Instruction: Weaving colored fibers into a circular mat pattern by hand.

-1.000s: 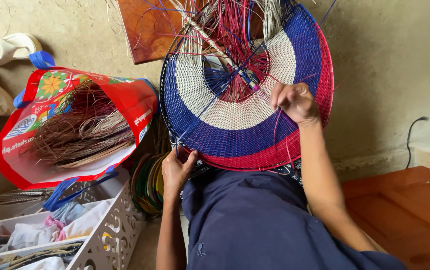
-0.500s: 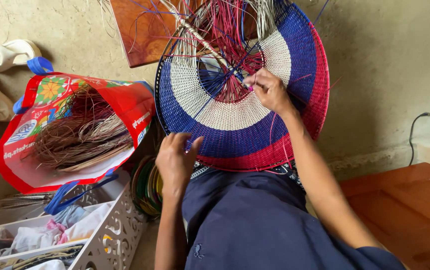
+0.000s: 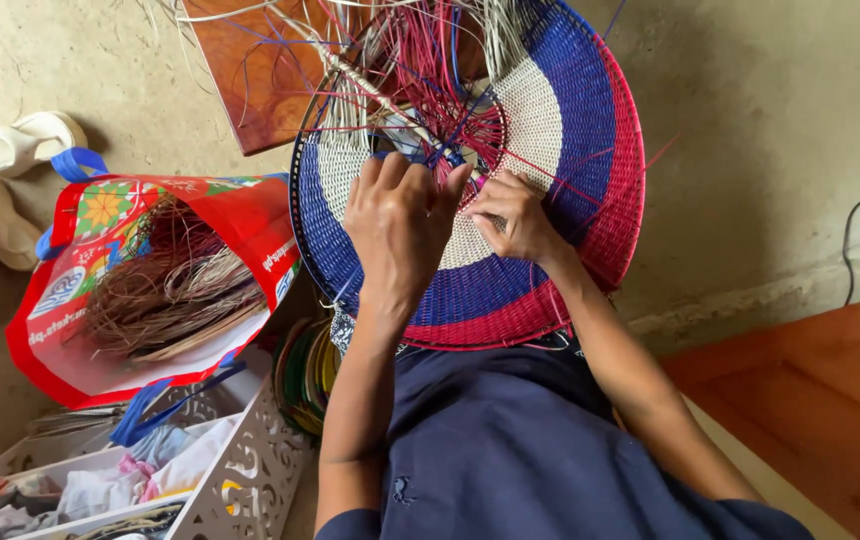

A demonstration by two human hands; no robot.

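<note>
Left hand [image 3: 400, 215] laid spread on basket [image 3: 560, 160]; right hand [image 3: 518, 215] pinching strand [image 3: 470, 180]. Strand may be snapped if overpulled.

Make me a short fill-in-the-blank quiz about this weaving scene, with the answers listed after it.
1. Both hands, the left hand and the right hand, rest near the ____ of the round woven disc.
2. The disc's outermost ring is coloured ____.
3. The red bag with blue handles holds a bundle of dry ____.
4. A pair of white ____ lies on the floor beyond that bag.

Answers: centre; red; straw; sandals
</note>
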